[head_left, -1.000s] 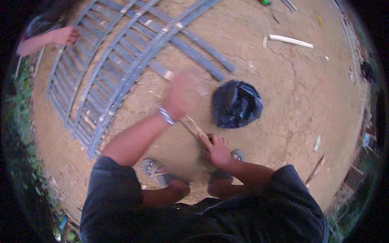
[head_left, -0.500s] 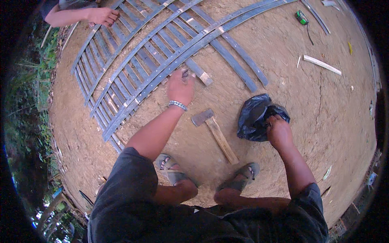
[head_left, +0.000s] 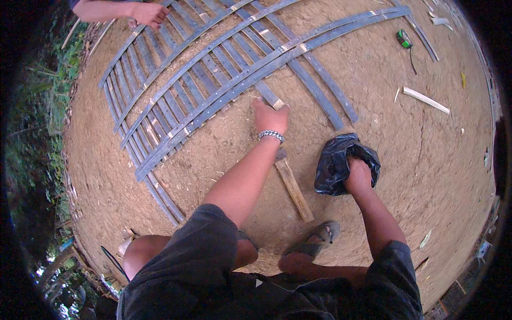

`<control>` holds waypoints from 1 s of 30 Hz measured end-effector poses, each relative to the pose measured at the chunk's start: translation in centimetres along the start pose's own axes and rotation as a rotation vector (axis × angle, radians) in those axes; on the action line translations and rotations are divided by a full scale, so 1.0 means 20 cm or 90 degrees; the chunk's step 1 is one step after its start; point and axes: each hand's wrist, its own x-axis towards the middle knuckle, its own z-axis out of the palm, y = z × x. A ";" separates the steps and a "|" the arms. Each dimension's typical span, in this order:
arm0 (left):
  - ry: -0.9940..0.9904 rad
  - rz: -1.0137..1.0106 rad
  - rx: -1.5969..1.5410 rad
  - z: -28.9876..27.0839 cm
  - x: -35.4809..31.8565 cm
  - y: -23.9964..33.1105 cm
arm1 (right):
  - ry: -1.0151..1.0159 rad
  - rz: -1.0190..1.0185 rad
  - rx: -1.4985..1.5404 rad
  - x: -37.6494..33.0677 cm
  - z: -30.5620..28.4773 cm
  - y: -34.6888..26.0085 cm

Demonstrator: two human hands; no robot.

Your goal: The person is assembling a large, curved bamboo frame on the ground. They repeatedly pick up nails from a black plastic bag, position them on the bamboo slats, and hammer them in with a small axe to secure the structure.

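My left hand, a chain bracelet at its wrist, is closed around the near end of a dark bamboo-like slat. That slat sticks out from a lattice panel of dark strips and curved rails lying on the ground. My right hand reaches into the mouth of a black plastic bag, and its fingers are hidden inside. Between my arms lies a hammer with a wooden handle, its metal head partly covered by my left wrist.
Another person's hand rests at the panel's far left. A green tape measure and a pale split stick lie on the dirt at the right. Two long slats jut toward the bag. Plants line the left edge.
My left hand has moved right, from the panel's near rail to the slat's end. My right hand has gone deeper into the bag. My left leg has shifted left.
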 end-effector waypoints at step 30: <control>-0.046 -0.154 -0.382 0.12 -0.07 -0.09 | -0.002 -0.041 0.092 0.01 -0.05 0.02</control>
